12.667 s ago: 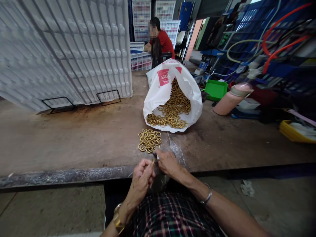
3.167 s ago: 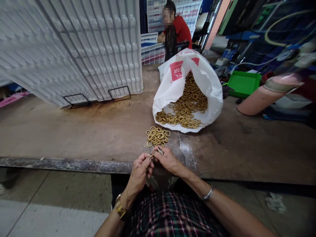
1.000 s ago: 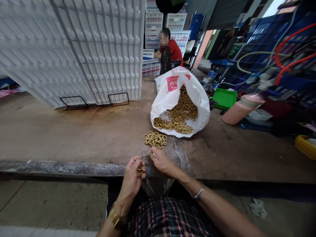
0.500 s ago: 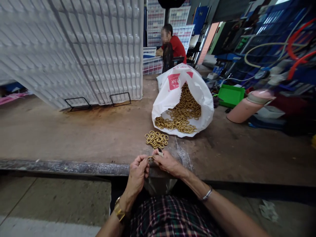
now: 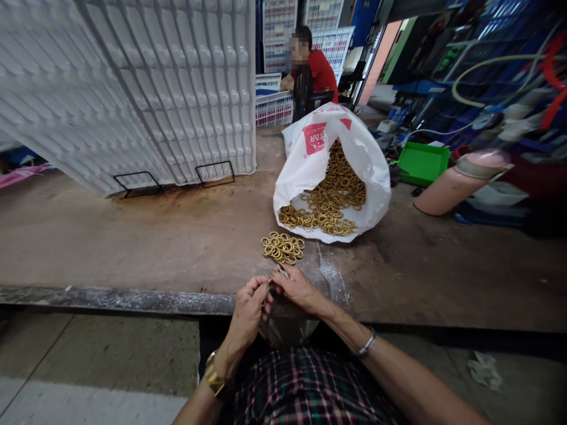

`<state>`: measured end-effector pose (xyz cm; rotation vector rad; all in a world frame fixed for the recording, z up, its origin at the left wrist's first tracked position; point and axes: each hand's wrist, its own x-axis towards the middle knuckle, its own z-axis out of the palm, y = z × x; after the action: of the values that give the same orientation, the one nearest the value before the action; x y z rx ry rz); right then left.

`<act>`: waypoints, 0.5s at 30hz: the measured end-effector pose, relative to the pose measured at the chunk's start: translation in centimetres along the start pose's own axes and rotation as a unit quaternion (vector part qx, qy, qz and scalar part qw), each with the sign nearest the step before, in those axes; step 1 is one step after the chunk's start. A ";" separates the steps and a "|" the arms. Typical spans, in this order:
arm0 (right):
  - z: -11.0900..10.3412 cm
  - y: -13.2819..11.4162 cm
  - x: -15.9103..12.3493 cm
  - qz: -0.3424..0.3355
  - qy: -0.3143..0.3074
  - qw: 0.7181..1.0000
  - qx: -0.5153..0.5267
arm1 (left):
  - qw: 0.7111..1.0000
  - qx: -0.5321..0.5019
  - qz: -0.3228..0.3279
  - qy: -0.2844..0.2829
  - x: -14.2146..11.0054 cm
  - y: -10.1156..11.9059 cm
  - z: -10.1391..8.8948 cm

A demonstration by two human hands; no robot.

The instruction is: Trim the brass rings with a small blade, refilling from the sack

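Just over the table's front edge, my two hands meet, fingertips almost touching. My left hand (image 5: 248, 307) is closed, pinching a brass-coloured metal ring (image 5: 270, 283) that shows as a thin edge. Curled fingers hide whatever else lies in that palm. My right hand (image 5: 301, 290) is closed around a small pointed tool with a dark tip (image 5: 283, 271); its kind is unclear, and its thumb and finger are at the ring. A small pile of rings (image 5: 283, 248) lies just beyond my hands. Behind it, a white plastic bag (image 5: 301, 183) lies open, with many more rings (image 5: 339, 183) inside.
Ribbed white panels (image 5: 186, 88) stand at left on black wire feet (image 5: 137, 183). To the right are a pink bottle (image 5: 452, 186) and a green tray (image 5: 423, 164). A person in a red shirt (image 5: 322, 74) sits beyond the wooden table (image 5: 110, 242), near stacked crates (image 5: 277, 109).
A second ago my hands were apart, with several rings showing in my left palm. They have come together at one ring, and the left fingers have curled over. The view has shifted slightly.
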<state>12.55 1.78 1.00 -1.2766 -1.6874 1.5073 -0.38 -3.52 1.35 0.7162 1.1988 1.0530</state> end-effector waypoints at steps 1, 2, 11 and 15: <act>0.0 0.0 0.0 0.000 -0.002 1.000 0.000 | 1.000 -0.009 0.000 -0.007 0.0 0.0 0.0; 0.0 0.0 0.0 0.001 -0.005 1.000 -0.002 | 1.000 -0.020 -0.001 -0.013 0.0 0.1 -0.1; 0.6 0.0 0.0 -0.015 -0.022 1.000 0.013 | 0.992 -0.112 -0.005 -0.058 -0.2 0.0 -0.2; 0.4 -0.1 0.1 -0.019 0.015 0.999 -0.046 | 0.992 -0.121 -0.004 -0.048 -0.3 -0.2 -0.3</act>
<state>12.09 1.72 0.95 -1.3004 -1.7701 1.3975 -0.66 -3.93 1.26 0.5662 0.9713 1.1229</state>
